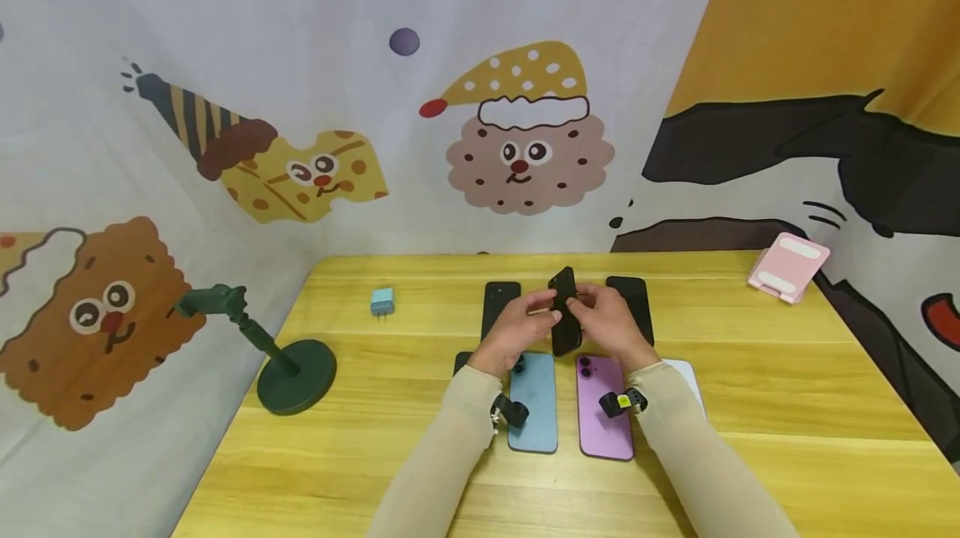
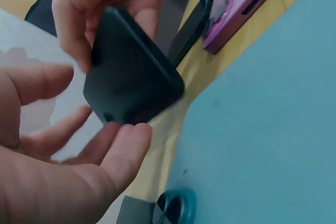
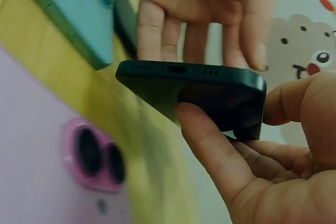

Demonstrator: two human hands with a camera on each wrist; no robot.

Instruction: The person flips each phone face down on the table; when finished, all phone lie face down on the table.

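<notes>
1. The black phone (image 1: 565,311) is held off the yellow table (image 1: 787,388), above the gap between the blue phone (image 1: 534,405) and the purple phone (image 1: 602,409), in front of two dark phones lying flat further back.
2. Right hand (image 1: 611,323): grasping the black phone, thumb under it and fingers along its far edge, as the right wrist view shows.
3. Left hand (image 1: 517,326): fingers extended; the head view shows its fingertips at the phone's left edge, but the left wrist view shows no closed grip. I read it as released, steadying at most.
4. Orientation: the long axis runs roughly away from the person, the far end raised and tilted. The end with the port and speaker holes (image 3: 176,69) faces the right wrist camera, towards the person.
5. Risk, in my judgement: the hold rests mainly on one hand at the lower end. A slip there would drop the phone onto the blue or purple phone below, marking either one.
6. Secondary risk: a sleeve (image 1: 675,430) dragging across the purple phone could shift it.
</notes>
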